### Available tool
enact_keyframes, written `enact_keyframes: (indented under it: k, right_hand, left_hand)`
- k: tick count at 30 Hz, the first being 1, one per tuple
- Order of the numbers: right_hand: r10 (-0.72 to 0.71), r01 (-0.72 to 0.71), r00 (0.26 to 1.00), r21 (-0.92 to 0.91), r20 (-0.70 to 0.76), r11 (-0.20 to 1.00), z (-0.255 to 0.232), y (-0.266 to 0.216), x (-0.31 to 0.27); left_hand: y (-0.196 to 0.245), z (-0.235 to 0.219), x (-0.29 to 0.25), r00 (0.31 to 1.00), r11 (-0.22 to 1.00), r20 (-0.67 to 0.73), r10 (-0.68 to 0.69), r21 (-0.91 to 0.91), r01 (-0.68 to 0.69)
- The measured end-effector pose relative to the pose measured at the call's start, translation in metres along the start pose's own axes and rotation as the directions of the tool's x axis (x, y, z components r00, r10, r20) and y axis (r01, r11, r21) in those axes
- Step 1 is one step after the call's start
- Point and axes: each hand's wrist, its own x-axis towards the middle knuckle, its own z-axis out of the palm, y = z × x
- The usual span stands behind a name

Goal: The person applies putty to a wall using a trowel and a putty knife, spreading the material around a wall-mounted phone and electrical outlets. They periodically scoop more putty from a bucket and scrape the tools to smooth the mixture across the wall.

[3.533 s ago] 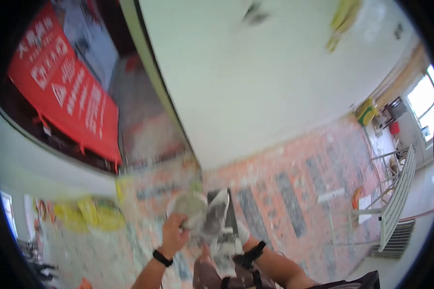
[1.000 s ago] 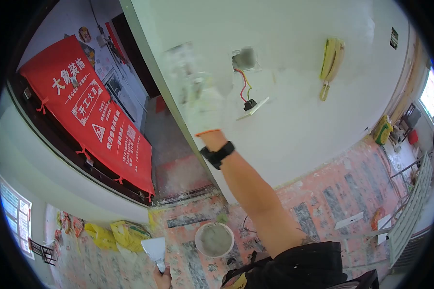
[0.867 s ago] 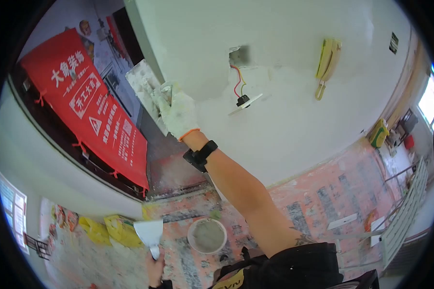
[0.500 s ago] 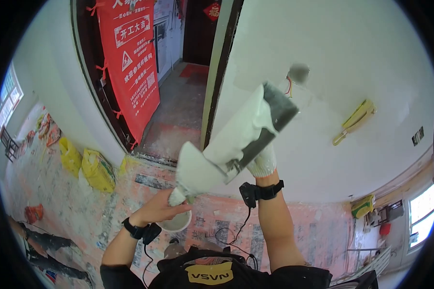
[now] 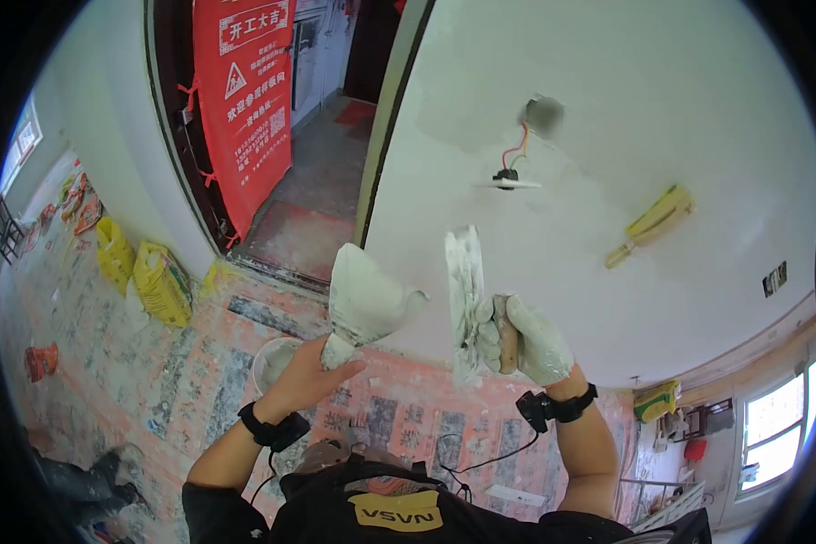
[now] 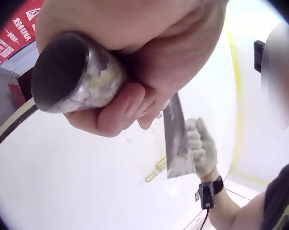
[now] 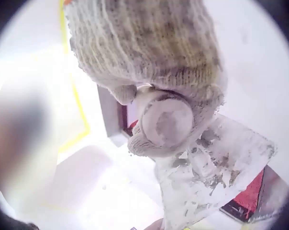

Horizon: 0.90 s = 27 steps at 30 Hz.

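Observation:
My bare left hand (image 5: 304, 376) grips the handle of a broad putty knife (image 5: 361, 295), its blade upright and coated with pale putty. In the left wrist view my left hand (image 6: 130, 62) is curled round the metal-capped handle (image 6: 82, 74). To the right of the knife, my gloved right hand (image 5: 533, 343) holds a trowel (image 5: 464, 304) by its wooden handle, the plate seen nearly edge-on. The right wrist view shows the gloved hand (image 7: 149, 52) around the handle end (image 7: 167, 120), with putty smears on the trowel plate (image 7: 216, 167). A small gap separates the two tools.
A putty bucket (image 5: 270, 363) stands on the floor below my left forearm. Ahead, the pale wall (image 5: 480, 245) has a hanging switch on wires (image 5: 514, 181) and a yellowish handset (image 5: 659, 218). Yellow bags (image 5: 161, 286) and another person's legs (image 5: 91, 485) are at the left.
The trowel has moved down and away from the putty knife, turning from its broad face to its edge. The camera view has shifted slightly. Both hands keep hold of their tools.

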Motion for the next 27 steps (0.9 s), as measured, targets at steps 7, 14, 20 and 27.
enact_keyframes:
  k: [7, 14, 20, 27]
  right_hand:
    - [-0.131, 0.165, 0.985, -0.844, 0.114, 0.511, 0.099, -0.048, -0.014]
    - [-0.354, 0.235, 0.903, -0.97, 0.243, -0.067, 0.056, -0.071, -0.045]
    - [-0.559, -0.032, 0.823, -0.974, 0.101, -0.223, 0.01, -0.181, -0.023]
    - [-0.513, -0.044, 0.81, -0.842, 0.285, -0.537, -0.05, -0.227, 0.079]
  left_hand:
    - [0.023, 0.029, -0.014, 0.976, 0.964, 0.066, 0.209, 0.151, -0.217]
    - [0.018, 0.044, -0.016, 0.961, 0.957, 0.085, 0.263, 0.105, -0.271]
    - [-0.003, 0.042, -0.012, 0.983, 0.983, -0.02, 0.181, -0.034, -0.181]
    - [-0.036, 0.06, -0.003, 0.983, 0.982, -0.177, -0.047, -0.188, 0.013]
